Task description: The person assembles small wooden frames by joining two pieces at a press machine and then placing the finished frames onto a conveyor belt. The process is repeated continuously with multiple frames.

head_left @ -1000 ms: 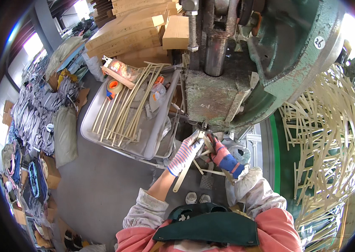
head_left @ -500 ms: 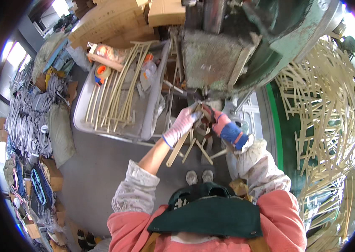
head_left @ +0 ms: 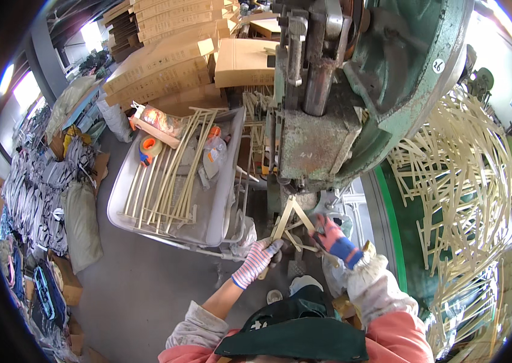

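Head view: pale, flat, smooth-looking strips (head_left: 283, 219) in an upside-down V.

Grips one leg of a V of pale strips (head_left: 282, 224) in the striped-gloved left hand (head_left: 259, 259), tip toward a worn green press (head_left: 371, 91); holds the pink-and-blue-gloved right hand (head_left: 331, 236) beside or touching the other leg. Carries slats (head_left: 174, 175) and a tape roll (head_left: 150, 145) in the tub (head_left: 231, 193) at left.

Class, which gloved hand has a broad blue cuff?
The right hand; its cuff is broad and blue, while the left hand has a striped cuff.
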A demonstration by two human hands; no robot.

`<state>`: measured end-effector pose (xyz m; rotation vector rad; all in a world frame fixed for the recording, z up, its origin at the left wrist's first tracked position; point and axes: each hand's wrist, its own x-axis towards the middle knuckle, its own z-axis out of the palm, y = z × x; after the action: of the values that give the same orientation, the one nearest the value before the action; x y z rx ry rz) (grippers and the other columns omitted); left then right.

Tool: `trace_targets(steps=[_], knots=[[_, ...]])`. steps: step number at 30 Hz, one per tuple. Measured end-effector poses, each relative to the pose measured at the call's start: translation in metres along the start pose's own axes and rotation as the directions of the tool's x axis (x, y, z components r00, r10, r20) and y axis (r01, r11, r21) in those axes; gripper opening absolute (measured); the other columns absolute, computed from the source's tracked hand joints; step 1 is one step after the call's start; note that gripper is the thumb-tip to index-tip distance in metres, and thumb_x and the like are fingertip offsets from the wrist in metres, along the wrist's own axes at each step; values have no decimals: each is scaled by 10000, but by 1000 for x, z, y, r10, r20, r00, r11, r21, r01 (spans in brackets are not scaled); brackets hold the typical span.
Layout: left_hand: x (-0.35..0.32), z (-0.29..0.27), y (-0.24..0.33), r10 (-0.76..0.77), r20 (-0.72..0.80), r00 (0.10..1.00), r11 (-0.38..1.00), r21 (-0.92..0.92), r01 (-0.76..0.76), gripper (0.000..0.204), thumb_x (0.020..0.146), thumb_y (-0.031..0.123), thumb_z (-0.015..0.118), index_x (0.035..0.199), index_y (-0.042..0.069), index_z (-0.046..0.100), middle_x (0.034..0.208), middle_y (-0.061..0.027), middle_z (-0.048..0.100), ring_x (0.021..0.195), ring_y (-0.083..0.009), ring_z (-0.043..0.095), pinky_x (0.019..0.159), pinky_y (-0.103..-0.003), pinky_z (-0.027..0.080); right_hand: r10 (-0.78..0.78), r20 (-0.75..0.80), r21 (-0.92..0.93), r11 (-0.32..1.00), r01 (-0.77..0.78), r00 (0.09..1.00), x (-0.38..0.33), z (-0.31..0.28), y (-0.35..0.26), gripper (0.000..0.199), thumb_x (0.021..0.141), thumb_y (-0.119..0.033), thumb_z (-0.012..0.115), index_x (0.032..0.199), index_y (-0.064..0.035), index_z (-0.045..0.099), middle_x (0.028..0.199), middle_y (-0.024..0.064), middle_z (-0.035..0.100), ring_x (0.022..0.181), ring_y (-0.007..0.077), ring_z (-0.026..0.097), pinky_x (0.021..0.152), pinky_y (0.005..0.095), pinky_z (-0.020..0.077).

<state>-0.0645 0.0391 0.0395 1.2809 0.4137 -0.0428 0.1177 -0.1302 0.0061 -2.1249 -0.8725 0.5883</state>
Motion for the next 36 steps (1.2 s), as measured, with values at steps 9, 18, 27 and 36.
trace_targets(steps=[9, 18, 27, 36], knots=[[-3, -30, 46, -167, 30, 985, 981, 100, 164, 293, 929, 269, 543, 797, 18, 618, 497, 56, 398, 407, -34, 326, 381, -220, 236, 114, 113, 355, 923, -147, 987, -19, -54, -17, 179, 875, -63, 531, 1008, 16, 621, 614, 31, 603, 459, 79, 503, 426, 224, 403], [2, -44, 58, -245, 136, 960, 969, 73, 237, 326, 923, 301, 555, 827, -6, 608, 511, 47, 391, 412, -43, 347, 377, -219, 253, 135, 208, 383, 900, -207, 969, -16, -66, -29, 178, 885, -87, 525, 1001, 11, 617, 634, 48, 617, 458, 81, 523, 418, 227, 415], [6, -57, 66, -171, 225, 959, 983, 111, 150, 294, 910, 306, 573, 855, 29, 653, 532, 39, 480, 438, -42, 398, 403, -194, 296, 92, 279, 385, 901, -199, 956, -15, -80, -29, 235, 837, -18, 478, 1035, 19, 600, 665, 64, 628, 474, 103, 559, 441, 231, 442], [-23, -39, 9, 346, -255, 903, 436, 896, 86, 523, 697, 521, 731, 828, 22, 649, 639, -168, 623, 559, -275, 608, 549, -355, 498, -167, 334, 422, 906, 12, 928, -46, -24, -29, 250, 891, -47, 501, 1121, 6, 582, 800, 49, 639, 673, 119, 633, 574, 228, 503]])
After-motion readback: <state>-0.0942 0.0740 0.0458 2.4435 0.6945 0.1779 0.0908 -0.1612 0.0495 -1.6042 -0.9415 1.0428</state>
